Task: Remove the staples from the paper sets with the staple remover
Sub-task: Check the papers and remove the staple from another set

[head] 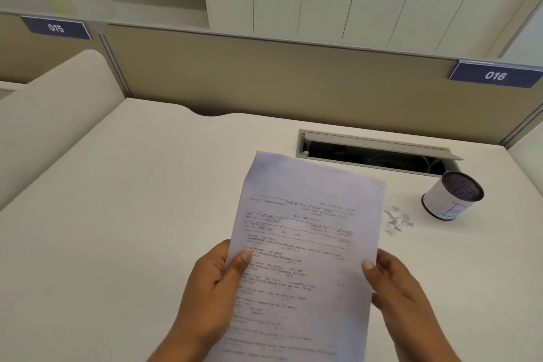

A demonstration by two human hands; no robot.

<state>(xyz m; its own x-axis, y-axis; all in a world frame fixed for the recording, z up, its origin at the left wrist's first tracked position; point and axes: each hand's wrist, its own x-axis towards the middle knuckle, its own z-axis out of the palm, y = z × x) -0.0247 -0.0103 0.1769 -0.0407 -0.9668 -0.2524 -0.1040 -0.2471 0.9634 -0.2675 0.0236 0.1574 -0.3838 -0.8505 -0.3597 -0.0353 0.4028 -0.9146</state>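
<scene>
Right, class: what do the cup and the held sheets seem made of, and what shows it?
Cup: likely dark metal mesh, by its woven-looking inside, wrapped in white paper. Sheets: thin matte paper, printed with text, top edge slightly wavy.

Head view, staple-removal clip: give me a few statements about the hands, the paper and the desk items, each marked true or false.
1. The left hand and the right hand both grip the printed paper set. True.
2. The right hand holds a staple remover. False: it grips only the paper set's right edge.
3. A mesh cup stands on the desk, to the right of the paper set. True.
4. The pile of small scraps lies left of the paper set. False: it lies to the right, between the paper set and the cup.
5. The sign on the partition behind the cup reads 015. False: it reads 016.
</scene>
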